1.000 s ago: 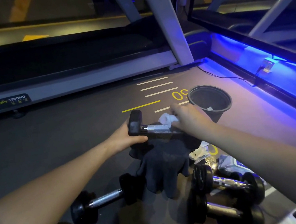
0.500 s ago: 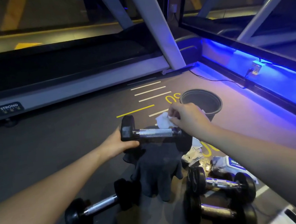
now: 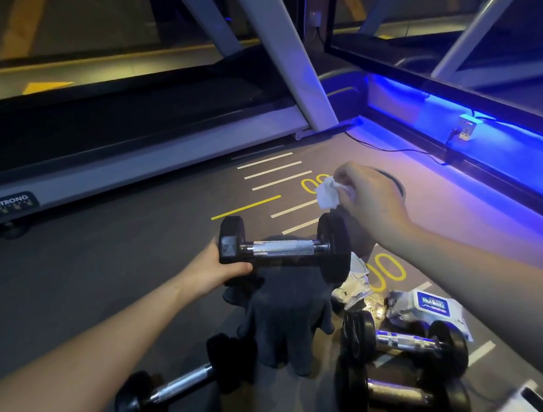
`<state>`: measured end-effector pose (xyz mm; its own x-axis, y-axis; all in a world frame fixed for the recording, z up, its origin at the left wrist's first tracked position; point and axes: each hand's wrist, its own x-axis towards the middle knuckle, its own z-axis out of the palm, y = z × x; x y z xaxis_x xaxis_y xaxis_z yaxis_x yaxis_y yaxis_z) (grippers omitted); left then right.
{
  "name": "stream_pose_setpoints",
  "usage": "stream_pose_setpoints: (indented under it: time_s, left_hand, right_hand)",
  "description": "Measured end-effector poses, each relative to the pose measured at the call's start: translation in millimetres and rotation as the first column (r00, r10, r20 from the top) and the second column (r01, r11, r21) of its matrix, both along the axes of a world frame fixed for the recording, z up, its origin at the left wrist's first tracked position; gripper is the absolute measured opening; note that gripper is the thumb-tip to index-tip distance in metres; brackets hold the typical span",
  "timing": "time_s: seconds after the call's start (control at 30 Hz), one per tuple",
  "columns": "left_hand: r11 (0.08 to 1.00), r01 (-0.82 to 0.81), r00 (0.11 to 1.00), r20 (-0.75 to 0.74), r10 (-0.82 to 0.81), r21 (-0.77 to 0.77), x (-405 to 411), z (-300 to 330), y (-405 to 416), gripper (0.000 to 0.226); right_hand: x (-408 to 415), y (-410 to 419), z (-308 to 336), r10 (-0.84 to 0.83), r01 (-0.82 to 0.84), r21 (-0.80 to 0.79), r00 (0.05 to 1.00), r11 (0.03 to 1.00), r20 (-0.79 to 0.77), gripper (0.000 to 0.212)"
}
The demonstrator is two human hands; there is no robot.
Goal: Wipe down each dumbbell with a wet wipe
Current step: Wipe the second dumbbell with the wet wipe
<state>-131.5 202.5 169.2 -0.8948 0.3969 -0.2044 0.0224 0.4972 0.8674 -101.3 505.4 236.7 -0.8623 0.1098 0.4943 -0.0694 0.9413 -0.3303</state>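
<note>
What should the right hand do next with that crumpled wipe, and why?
Probably drop it into the bin. The right hand pinches the crumpled wipe clear of the held dumbbell, right by the bin's rim, while the left hand grips the dumbbell's end.

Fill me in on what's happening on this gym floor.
A person is cleaning dumbbells. The left hand grips one end of a raised dumbbell, while the right hand pinches a crumpled wet wipe above its far end, over a dark bin. Three more dumbbells lie on the floor, beside a dark cloth and a wipes pack.
</note>
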Motion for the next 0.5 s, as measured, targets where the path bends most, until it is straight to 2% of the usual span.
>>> stream_pose_setpoints:
  time_s: [0.13,0.3,0.37,0.5]
  left_hand:
    - [1.0,-0.015,1.0,-0.008,0.015,-0.004,1,1,1,0.07]
    - [1.0,0.006,1.0,-0.016,-0.006,-0.012,1,0,0,0.057]
    - [1.0,0.009,1.0,-0.021,-0.009,-0.011,1,1,0,0.061]
    - [0.999,-0.013,1.0,-0.027,0.012,-0.035,1,0,2,0.052]
  right_hand:
    - [5,4,-7,0.013,-0.013,0.001,0.998,1.0,0.065,0.021]
    - [16,0,-14,0.125,-0.099,-0.152,0.976,0.983,0.178,0.033]
    - [16,0,-16,0.162,-0.126,-0.203,0.972,0.971,0.171,0.037]
    - [17,1,-17,0.166,-0.117,-0.251,0.969,0.961,0.184,0.029]
